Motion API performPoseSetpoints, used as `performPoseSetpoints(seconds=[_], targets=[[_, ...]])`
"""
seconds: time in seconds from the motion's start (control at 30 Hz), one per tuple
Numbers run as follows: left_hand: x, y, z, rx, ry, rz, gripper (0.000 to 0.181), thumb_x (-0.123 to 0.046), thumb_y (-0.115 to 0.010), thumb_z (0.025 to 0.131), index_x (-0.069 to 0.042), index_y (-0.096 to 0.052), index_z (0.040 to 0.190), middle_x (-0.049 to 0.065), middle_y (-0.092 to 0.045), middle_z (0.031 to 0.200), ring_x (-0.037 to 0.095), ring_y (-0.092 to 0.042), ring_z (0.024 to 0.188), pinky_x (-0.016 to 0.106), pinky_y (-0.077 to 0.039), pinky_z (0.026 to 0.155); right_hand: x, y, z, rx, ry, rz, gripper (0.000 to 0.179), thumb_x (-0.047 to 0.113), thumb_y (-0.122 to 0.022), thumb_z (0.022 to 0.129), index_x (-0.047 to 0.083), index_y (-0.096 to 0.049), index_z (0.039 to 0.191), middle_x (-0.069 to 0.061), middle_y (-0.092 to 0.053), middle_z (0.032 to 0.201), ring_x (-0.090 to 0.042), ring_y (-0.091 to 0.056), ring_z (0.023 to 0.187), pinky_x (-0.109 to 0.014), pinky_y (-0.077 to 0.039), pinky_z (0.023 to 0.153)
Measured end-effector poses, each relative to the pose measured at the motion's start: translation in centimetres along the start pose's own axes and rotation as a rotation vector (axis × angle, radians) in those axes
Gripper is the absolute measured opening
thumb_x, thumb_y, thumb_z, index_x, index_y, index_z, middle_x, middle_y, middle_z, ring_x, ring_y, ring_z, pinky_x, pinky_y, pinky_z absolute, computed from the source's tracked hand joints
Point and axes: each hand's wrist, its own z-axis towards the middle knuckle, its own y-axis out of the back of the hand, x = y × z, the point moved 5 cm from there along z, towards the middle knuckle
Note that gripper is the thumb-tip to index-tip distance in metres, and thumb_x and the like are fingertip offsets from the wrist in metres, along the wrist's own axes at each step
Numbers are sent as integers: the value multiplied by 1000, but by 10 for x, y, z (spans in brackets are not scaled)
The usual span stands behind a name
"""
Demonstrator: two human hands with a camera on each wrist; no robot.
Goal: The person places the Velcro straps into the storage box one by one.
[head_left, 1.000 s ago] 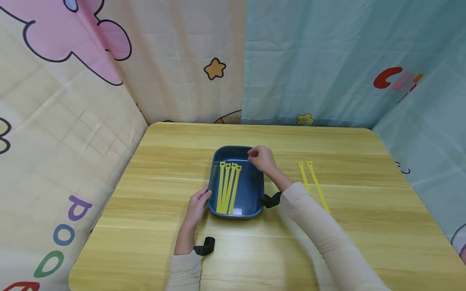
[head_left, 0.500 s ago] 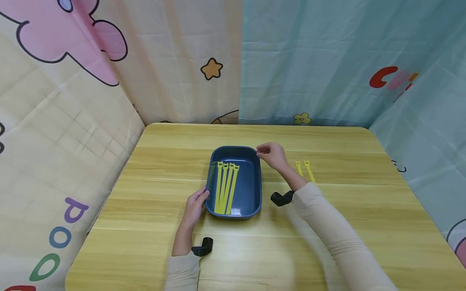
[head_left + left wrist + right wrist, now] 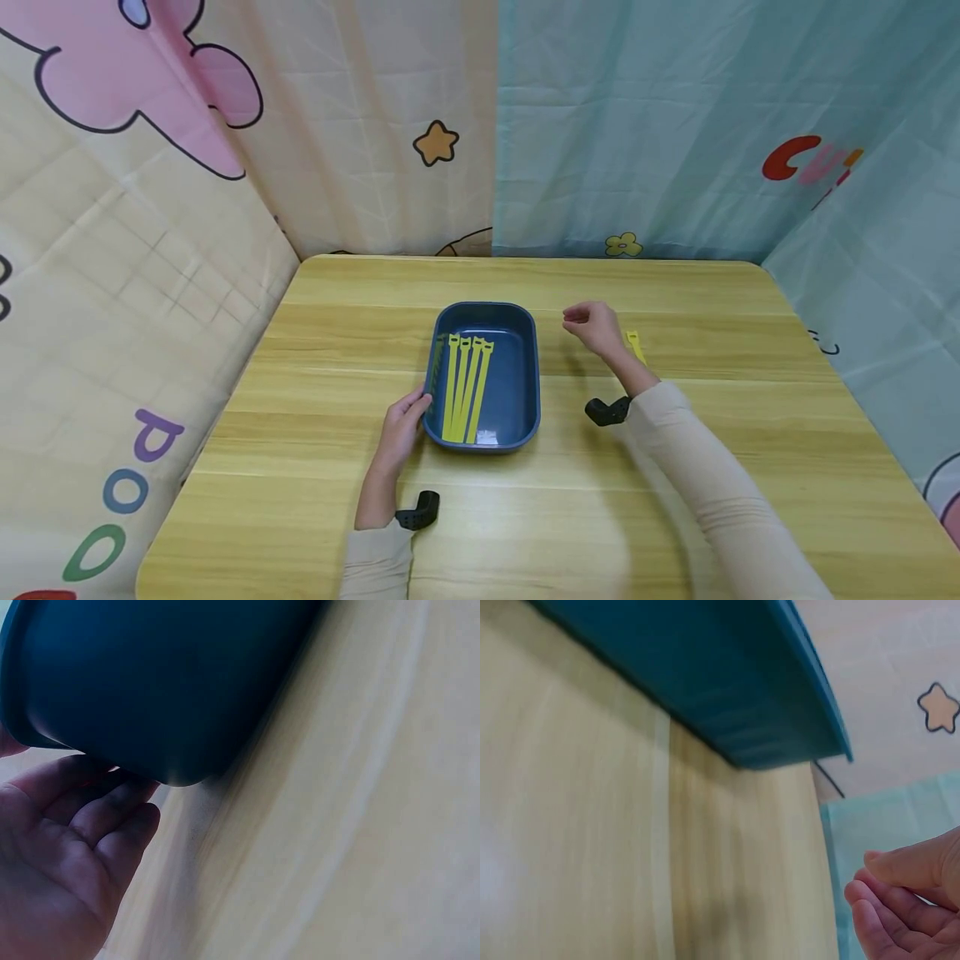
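Note:
My left hand grips the left wall of a dark blue plastic tray, thumb over the rim and fingers against the outside. In the left wrist view the fingers touch the tray's outer wall. Several yellow cable ties with slotted heads lie side by side, lengthwise, in the tray's left half. To the right of the tray, my right hand hovers over the table with loosely bent fingers and nothing in them. Just beyond it a yellow cable tie's head shows; the forearm hides the rest.
The wood-grain table carries the tray near its middle. Printed curtains hang right behind the table's far edge and along both sides. Each wrist wears a black camera mount.
My right hand has moved right, from over the tray's far right corner to beside the loose cable ties, its forearm now covering more of them. The left hand keeps its hold on the tray.

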Motion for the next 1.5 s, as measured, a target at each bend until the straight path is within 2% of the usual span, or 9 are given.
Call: performPoseSetpoints(seconds=[0.17,0.33,0.63,0.87,1.03,1.23,1.5], targets=[[0,0,0,10,-5,2,43,-16,-43,88,7,-35,124,16,-34,128,21,-27,119,32,-25,95,-23,9,0,6,-62,12,27,7,-58,79,-7,-57,102,-18,-58,93,-26,-55,84,-36,-46,72],[0,0,1,3,-4,12,44,-18,-44,88,7,-35,124,16,-34,128,22,-27,119,31,-25,95,-42,24,0,-28,-113,-3,26,6,-58,78,-6,-57,101,-19,-58,94,-28,-55,85,-37,-46,71],[1,1,0,1,-5,30,45,-18,-43,88,7,-34,124,15,-32,130,22,-26,119,33,-23,96,-68,37,-3,-58,-116,-64,24,4,-57,78,-9,-58,99,-22,-59,91,-30,-55,82,-38,-46,69],[1,0,-1,-5,-3,22,44,-19,-44,88,6,-36,124,14,-34,129,21,-27,119,32,-24,95,-76,37,-2,-41,-63,-148,23,0,-58,75,-9,-58,96,-21,-59,90,-30,-55,81,-38,-46,70],[1,0,-1,6,4,6,47,-20,-44,88,7,-34,124,16,-32,130,22,-26,119,32,-24,95,-78,36,-2,-4,-36,-167,26,-4,-58,74,-9,-57,99,-21,-58,93,-30,-54,83,-39,-45,71],[0,0,-1,11,-1,16,47,-21,-44,88,7,-33,125,15,-31,130,21,-25,120,31,-23,96,-77,36,0,26,-48,-186,30,-4,-56,75,-9,-54,104,-22,-55,99,-31,-51,87,-40,-44,73],[0,0,-3,14,0,28,48,-23,-43,88,5,-33,125,13,-31,130,20,-25,120,32,-23,96,-75,35,0,106,-55,-288,30,-3,-57,76,-9,-53,105,-22,-54,100,-32,-49,89,-40,-43,74]])
